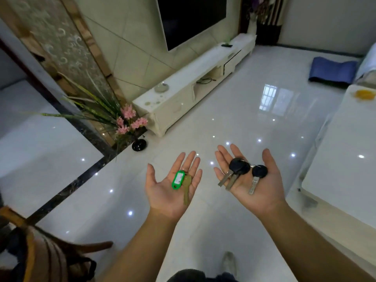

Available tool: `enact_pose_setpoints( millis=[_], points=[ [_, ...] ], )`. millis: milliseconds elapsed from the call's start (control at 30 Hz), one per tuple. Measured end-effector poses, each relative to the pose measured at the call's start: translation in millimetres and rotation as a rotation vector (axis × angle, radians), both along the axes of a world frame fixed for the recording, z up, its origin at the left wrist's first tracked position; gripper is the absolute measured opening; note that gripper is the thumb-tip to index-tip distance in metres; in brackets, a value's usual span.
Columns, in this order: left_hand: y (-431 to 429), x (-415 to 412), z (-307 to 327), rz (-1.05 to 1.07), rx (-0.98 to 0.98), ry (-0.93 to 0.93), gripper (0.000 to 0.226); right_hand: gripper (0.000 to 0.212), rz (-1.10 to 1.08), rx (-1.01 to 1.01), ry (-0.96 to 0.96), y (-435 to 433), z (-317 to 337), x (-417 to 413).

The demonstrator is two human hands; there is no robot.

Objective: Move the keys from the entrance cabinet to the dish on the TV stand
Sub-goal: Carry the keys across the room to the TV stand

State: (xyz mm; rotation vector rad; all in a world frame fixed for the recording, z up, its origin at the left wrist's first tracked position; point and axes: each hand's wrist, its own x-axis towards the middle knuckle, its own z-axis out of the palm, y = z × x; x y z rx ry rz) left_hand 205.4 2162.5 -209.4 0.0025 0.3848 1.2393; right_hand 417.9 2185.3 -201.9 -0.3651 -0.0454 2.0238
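Both my hands are held palm up over the glossy white floor. On my left hand (160, 195) lies a brass key with a green tag (179, 180). Three black-headed keys (240, 169) rest on my right hand (262, 192), fingers spread. The small grey dish (161, 87) sits near the close end of the white TV stand (189, 78), well ahead of both hands and to the left.
A black vase with pink flowers and long leaves (139, 144) stands on the floor by the stand's near corner. A TV (191, 17) hangs above. A white table (345, 159) lies to the right, a blue mat (331, 70) beyond, and a chair with a bag (40, 257) at lower left.
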Motion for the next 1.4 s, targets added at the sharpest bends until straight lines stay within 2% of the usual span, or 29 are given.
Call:
enact_pose_setpoints(
  millis=[400,867,1167,1400],
  points=[
    [177.3,-15.6,-9.3,0.001,0.041,-0.027,0.085,0.071,-0.001,-0.029,-0.025,175.1,-5.1,-15.2],
    [416.5,-122.7,-19.2,-0.017,0.035,-0.111,0.085,0.071,0.049,-0.05,-0.092,419.0,5.6,-129.1],
    [524.8,-154.9,-28.4,0.053,0.014,-0.098,0.085,0.07,0.091,-0.098,-0.096,538.1,-2.3,-164.7],
    [640.6,-153.0,-31.7,0.083,0.013,-0.033,0.087,0.071,0.136,-0.127,-0.086,658.0,-18.8,-166.9]
  ],
)
